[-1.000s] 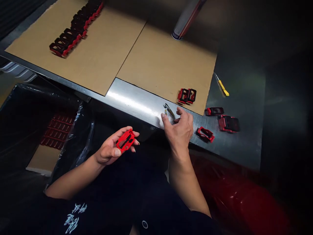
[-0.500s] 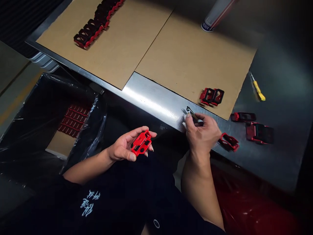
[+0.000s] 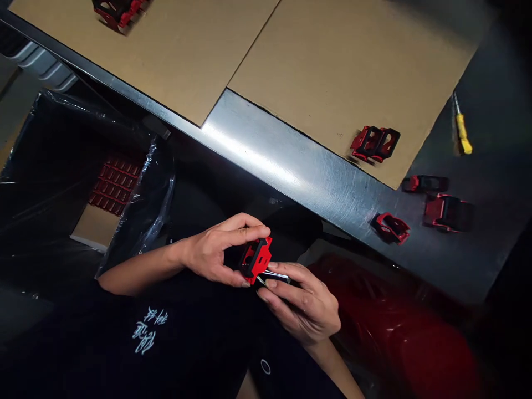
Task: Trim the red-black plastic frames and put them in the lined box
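My left hand (image 3: 226,249) grips a red and black bracket-like part (image 3: 262,259) between thumb and fingers, turned on its side in front of my body. Close against its lower right edge, my right hand (image 3: 305,302) pinches a slim shiny metal tool (image 3: 278,275). Its kind is not clear, and fingers cover part of it. The tool's end is at the red part; whether it touches cannot be made out. Both hands are off the table, below its front edge.
On the metal table (image 3: 266,160) lie cardboard sheets (image 3: 316,83), two joined-looking red-black parts (image 3: 376,144), several loose ones nearby (image 3: 393,227), and a yellow-handled screwdriver (image 3: 462,133). More parts (image 3: 118,11) stand at upper left. A plastic-lined box (image 3: 95,227) holds rows of red parts.
My right hand has come down and left from the table edge with the metal tool to the red part. My left hand has turned that part, showing its black side. The view has shifted.
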A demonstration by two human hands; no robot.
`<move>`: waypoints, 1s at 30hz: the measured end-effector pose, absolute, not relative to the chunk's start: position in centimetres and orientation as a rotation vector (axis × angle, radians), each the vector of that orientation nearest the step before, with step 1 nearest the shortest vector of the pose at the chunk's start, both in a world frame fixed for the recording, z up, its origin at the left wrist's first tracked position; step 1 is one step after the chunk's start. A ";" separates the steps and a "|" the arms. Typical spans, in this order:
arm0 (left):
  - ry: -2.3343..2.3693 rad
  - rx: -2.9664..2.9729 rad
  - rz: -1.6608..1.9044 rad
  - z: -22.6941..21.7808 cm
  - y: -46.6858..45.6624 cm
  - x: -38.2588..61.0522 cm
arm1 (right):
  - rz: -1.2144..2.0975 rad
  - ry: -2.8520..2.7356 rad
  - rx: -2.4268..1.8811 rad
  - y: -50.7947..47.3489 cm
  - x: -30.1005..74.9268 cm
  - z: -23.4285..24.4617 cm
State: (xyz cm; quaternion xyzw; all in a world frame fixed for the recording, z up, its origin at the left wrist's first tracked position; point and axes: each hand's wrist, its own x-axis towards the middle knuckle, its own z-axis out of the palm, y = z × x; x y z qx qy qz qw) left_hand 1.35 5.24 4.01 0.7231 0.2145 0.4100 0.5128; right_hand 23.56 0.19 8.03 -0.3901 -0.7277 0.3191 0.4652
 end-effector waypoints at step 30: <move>0.511 1.754 0.962 3.8 5.5 1.6 | 0.681 -1.837 -0.962 -0.2 23.9 7.3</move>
